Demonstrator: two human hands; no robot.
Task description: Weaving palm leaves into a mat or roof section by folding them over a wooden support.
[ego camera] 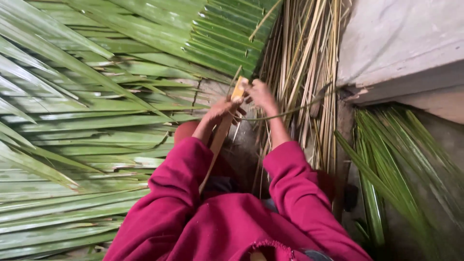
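My left hand [218, 110] grips a long tan wooden-handled tool [218, 137] that runs from my lap up to a yellowish end [239, 89] near my fingers. My right hand [261, 94] is closed close beside that end, and a thin green leaf midrib [290, 112] bends away from it to the right. Both arms are in magenta sleeves [290, 188]. Whether the right hand pinches the midrib itself or the leaf strip is blurred.
Large green palm fronds [87, 121] cover the ground at left. A pile of pale stripped midribs [304, 58] lies ahead at centre right. A grey concrete step [401, 43] sits top right, with a bundle of green leaf strips [391, 169] below it.
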